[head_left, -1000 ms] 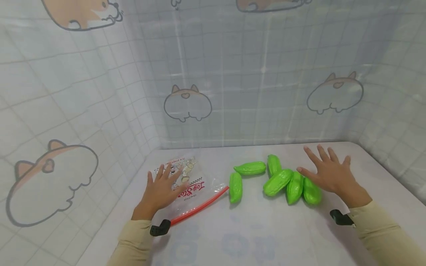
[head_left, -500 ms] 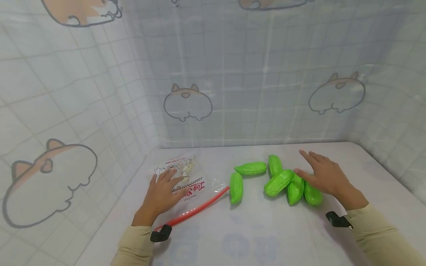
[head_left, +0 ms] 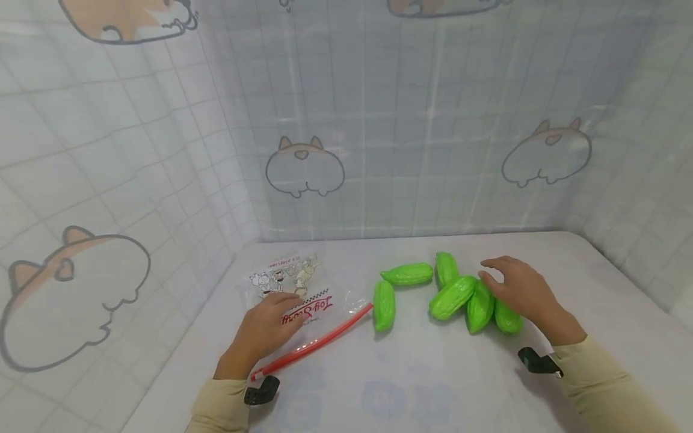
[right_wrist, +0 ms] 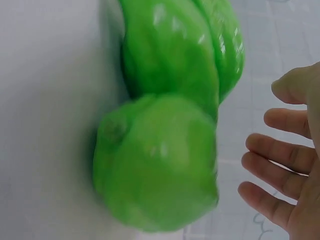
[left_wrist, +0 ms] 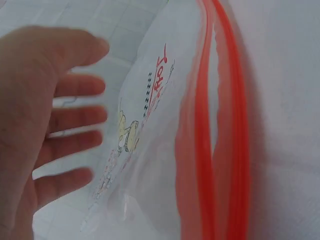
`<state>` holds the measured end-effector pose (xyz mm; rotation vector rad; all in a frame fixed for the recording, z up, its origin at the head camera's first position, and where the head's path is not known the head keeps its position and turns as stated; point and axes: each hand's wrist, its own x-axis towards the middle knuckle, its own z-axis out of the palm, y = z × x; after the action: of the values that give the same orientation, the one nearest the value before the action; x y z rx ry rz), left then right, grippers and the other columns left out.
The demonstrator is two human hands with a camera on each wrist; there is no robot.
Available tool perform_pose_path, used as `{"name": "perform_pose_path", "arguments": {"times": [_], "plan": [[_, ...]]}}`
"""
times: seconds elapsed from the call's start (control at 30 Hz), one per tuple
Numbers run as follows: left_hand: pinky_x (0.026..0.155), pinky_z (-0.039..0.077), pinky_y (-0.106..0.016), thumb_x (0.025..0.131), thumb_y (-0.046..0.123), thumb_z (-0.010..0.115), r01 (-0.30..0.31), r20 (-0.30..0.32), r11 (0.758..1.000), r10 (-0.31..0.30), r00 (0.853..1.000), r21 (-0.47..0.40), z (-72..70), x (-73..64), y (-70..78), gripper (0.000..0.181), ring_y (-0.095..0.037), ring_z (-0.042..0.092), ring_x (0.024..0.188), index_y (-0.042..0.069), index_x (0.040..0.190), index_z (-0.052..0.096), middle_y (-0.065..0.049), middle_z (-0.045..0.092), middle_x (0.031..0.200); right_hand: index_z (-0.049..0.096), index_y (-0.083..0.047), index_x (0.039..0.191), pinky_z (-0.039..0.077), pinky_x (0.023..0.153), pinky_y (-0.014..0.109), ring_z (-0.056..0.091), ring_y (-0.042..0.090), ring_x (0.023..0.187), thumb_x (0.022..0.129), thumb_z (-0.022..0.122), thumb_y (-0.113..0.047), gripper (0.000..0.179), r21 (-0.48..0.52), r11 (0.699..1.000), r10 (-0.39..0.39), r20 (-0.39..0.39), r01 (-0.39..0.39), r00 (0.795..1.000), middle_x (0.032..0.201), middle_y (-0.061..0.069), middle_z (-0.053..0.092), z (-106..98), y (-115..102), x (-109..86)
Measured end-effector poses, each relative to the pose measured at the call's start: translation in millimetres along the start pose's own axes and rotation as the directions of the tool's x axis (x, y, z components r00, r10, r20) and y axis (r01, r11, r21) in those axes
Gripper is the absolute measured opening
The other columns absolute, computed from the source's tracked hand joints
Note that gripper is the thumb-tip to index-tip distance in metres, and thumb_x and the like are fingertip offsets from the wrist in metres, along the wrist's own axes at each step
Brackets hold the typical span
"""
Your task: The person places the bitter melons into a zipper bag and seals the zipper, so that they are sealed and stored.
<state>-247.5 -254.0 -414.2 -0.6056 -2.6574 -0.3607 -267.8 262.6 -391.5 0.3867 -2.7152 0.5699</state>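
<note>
A clear plastic zip bag (head_left: 330, 282) with a red zip strip (head_left: 319, 344) and printed cartoon figures lies flat at the left. Above its near left part hovers my left hand (head_left: 267, 328), fingers loosely bent and holding nothing. In the left wrist view, air separates that hand (left_wrist: 50, 110) from the bag (left_wrist: 150, 180). Several glossy green ridged vegetables, like plastic gourds, lie at centre right, one gourd (head_left: 452, 297) leaning on others. My right hand (head_left: 527, 291) hangs over the rightmost gourd (head_left: 508, 316), partly covering it. Its relaxed fingers (right_wrist: 280, 150) hold nothing.
Apart from the cluster, one gourd (head_left: 384, 307) lies lengthwise near the bag's corner and another (head_left: 407, 274) lies crosswise behind it. A tiled-print curtain (head_left: 379, 120) with cartoon dogs encloses the white table (head_left: 433, 379) at the back and sides.
Both hands have lowered and drawn slightly nearer, their spread fingers relaxing into a loose bend. The bag and gourds have stayed in place.
</note>
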Motion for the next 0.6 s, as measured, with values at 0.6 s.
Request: {"name": "perform_pose_path", "arguments": {"times": [0.6], "plan": [[0.096,0.05,-0.045,0.081,0.044,0.079,0.005,0.214,0.998,0.009,0.977,-0.063,-0.3,-5.8,19.4,0.031,-0.018,0.058,0.117,0.024,0.106,0.079,0.009,0.068,0.118,0.071,-0.002,0.12,0.052,0.086,0.053,0.065,0.035,0.105,0.1,0.062,-0.021,0.029,0.193,0.978,-0.081,-0.025,0.084,0.996,0.119,0.014,0.069,25,-36,2.2]]}}
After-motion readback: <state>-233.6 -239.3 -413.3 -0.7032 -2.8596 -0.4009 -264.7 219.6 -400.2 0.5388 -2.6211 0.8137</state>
